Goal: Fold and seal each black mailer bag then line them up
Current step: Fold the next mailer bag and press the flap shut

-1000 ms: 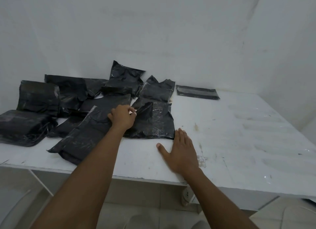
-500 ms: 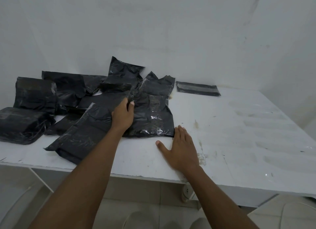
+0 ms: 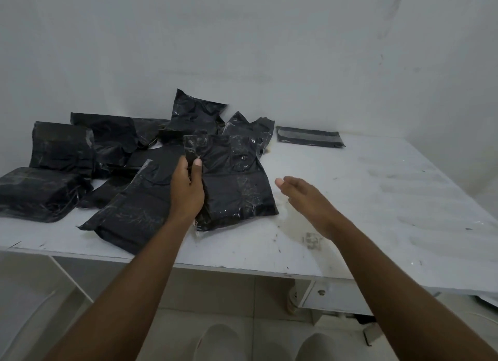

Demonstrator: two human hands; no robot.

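Left hand (image 3: 187, 191) grips mailer bag (image 3: 237, 188), right hand (image 3: 304, 199) beside.

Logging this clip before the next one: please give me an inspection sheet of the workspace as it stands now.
Surface: white table, scuffed and stained.
Job's things: bags piled loosely on the table's left half, not lined up; one bag in front, gripped; one flat bag lies alone by the wall.
Clutter: tape scrap near the front edge.
Hands: left hand grips the front bag near its upper left edge; right hand open above the table, holding nothing.
Cables: nothing seen.
Surroundings: white wall, tiled floor, shoes below.
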